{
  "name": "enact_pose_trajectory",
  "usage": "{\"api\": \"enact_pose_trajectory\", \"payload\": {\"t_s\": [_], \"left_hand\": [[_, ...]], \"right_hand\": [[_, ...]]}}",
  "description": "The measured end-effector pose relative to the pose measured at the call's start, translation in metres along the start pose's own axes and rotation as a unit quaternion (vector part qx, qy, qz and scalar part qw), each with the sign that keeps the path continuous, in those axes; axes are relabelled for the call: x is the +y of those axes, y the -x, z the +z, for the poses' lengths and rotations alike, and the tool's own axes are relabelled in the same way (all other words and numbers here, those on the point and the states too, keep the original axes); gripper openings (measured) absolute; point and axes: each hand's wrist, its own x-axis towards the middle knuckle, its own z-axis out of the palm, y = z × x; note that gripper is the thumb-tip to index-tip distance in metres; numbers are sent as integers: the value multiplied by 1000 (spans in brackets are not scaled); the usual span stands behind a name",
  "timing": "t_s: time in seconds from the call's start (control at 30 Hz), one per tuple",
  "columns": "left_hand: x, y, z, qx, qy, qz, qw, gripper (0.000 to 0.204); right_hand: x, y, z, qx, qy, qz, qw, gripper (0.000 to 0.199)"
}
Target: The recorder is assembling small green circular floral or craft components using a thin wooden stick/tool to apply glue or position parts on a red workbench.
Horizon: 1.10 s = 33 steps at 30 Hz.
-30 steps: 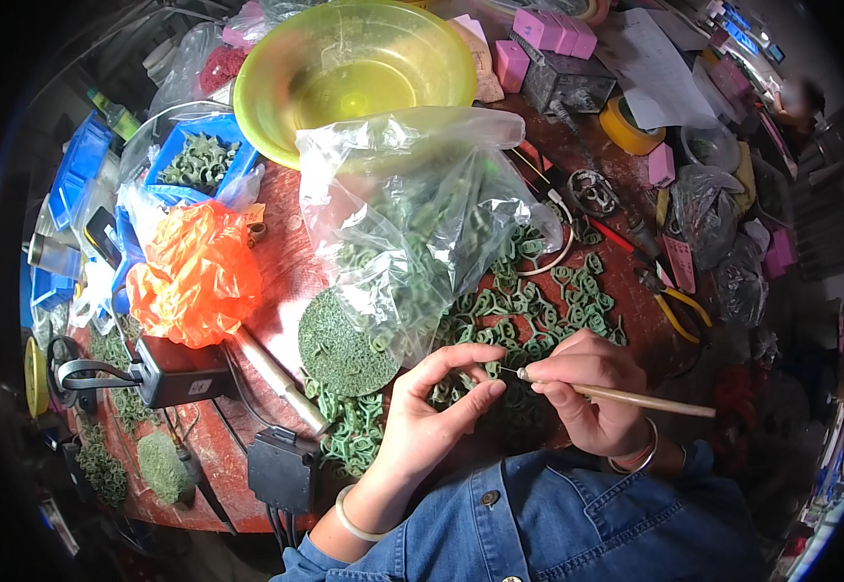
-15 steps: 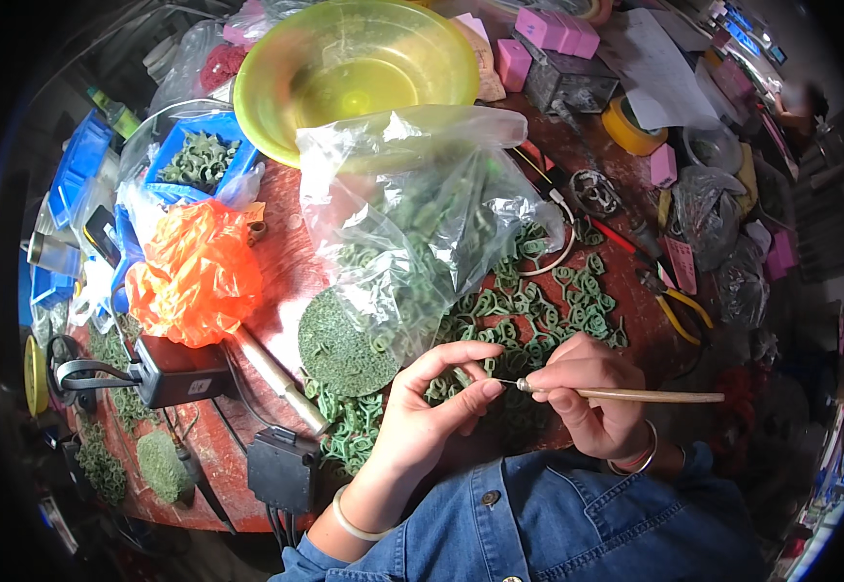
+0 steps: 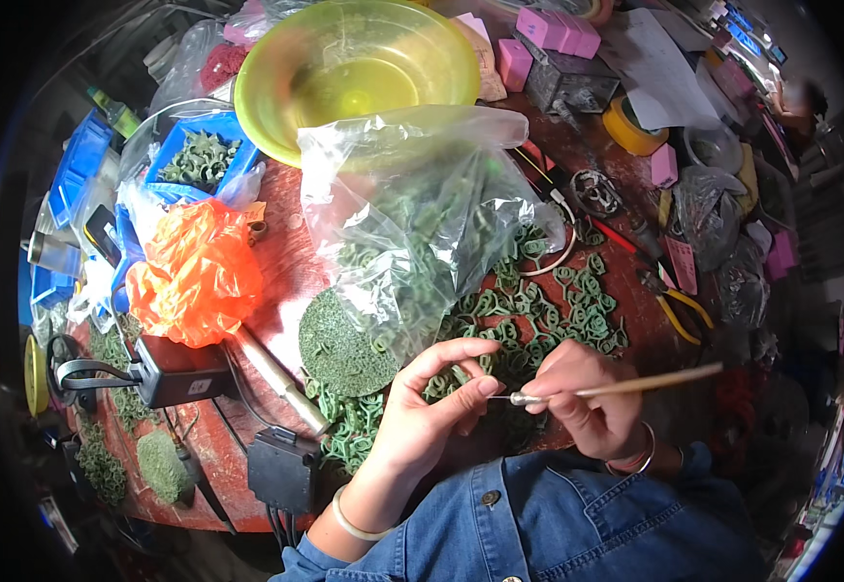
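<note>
My right hand is closed round a slim wooden-handled needle tool, its metal collar and thin tip pointing left. The tip meets the thumb of my left hand. My left fingers curl in a pinch; whatever sits between them is too small or hidden to name. Beneath and beyond both hands lie many looped green pieces, spread over the red table. A clear plastic bag full of similar green pieces lies just beyond my left hand. Beside it is a round, flat green granular disc.
A yellow basin stands behind the bag. An orange plastic bag, a metal tube and a black box with cables are at left. Yellow-handled pliers lie at right. A blue tray holds dull green pieces.
My right hand has shifted slightly and tilted the tool, its rear end rising and its tip dropping a little lower by my left thumb. My left hand stays almost still.
</note>
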Motion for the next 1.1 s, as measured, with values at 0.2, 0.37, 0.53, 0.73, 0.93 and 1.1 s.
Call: {"api": "enact_pose_trajectory", "payload": {"t_s": [0.2,0.37,0.53,0.73,0.93,1.1], "left_hand": [[4,1,1,6,62,-21,998,40],[4,0,0,-5,90,-40,995,40],[3,1,-2,-17,80,-31,996,37],[2,0,-3,-26,86,-28,996,35],[1,0,-3,-19,84,-26,996,34],[2,1,-2,-14,77,-28,997,34]], "right_hand": [[-4,1,-4,136,-9,128,982,21],[0,1,1,112,-96,133,980,21],[3,-3,-1,52,-18,90,994,18],[1,-1,1,23,-34,106,994,14],[2,0,2,15,-4,84,996,14],[5,-4,2,45,24,51,997,13]]}}
